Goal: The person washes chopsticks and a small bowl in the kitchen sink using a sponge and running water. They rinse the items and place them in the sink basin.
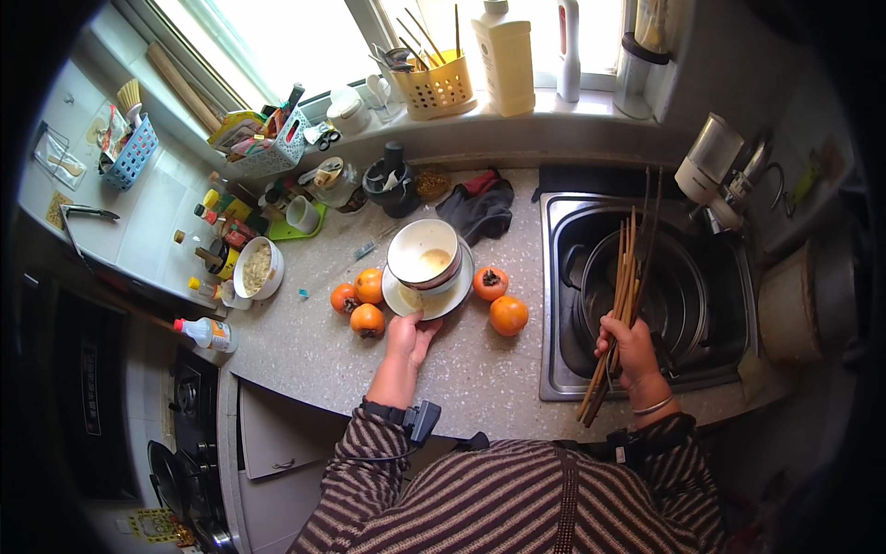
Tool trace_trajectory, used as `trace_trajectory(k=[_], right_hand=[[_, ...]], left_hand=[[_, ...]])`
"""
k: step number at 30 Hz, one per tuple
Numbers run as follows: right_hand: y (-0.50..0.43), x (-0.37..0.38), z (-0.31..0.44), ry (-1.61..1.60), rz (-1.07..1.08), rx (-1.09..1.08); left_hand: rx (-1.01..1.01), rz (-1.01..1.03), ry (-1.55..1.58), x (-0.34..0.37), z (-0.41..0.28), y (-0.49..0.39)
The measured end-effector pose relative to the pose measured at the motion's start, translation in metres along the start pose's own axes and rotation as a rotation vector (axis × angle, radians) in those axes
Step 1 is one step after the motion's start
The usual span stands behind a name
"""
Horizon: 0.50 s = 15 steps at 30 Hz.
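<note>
My left hand [413, 337] grips the near rim of a white plate [457, 294], its thumb on top and its fingers below. Stacked bowls [423, 254] stand on the plate, the top one with some pale residue inside. In my right hand [628, 344] is a bundle of wooden chopsticks [625, 277] with some dark, long utensils, held over the near left part of the sink. Beneath them a round metal pan [675, 305] lies in the sink basin. Several orange persimmons [367, 320] rest left of the plate, and two more persimmons [509, 316] sit to its right.
Dark cloths [481, 208] and a black mortar with pestle [392, 183] are behind the plate. A bowl of pale food [259, 269] and bottles stand at left. The steel sink rim [550, 346] borders the counter. A yellow utensil basket [435, 86] is on the windowsill.
</note>
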State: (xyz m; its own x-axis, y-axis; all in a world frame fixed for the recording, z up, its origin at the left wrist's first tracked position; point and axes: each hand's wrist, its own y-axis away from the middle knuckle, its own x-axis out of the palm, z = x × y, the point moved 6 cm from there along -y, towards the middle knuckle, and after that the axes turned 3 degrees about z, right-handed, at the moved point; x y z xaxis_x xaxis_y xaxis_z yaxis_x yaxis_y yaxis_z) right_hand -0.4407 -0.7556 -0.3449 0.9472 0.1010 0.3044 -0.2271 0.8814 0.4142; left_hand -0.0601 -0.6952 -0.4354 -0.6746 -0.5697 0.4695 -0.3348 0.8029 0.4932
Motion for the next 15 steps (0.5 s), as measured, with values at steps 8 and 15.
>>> trace_trajectory(k=[8,15], right_hand=[[-0.003,0.007,-0.006,0.008,0.009,0.031],[0.002,-0.004,-0.001,0.021,-0.031,0.022]], left_hand=[[-0.096,-0.085,-0.084,0.013,-0.008,-0.048],[-0.085,-0.216,-0.083,0.005,-0.004,-0.07]])
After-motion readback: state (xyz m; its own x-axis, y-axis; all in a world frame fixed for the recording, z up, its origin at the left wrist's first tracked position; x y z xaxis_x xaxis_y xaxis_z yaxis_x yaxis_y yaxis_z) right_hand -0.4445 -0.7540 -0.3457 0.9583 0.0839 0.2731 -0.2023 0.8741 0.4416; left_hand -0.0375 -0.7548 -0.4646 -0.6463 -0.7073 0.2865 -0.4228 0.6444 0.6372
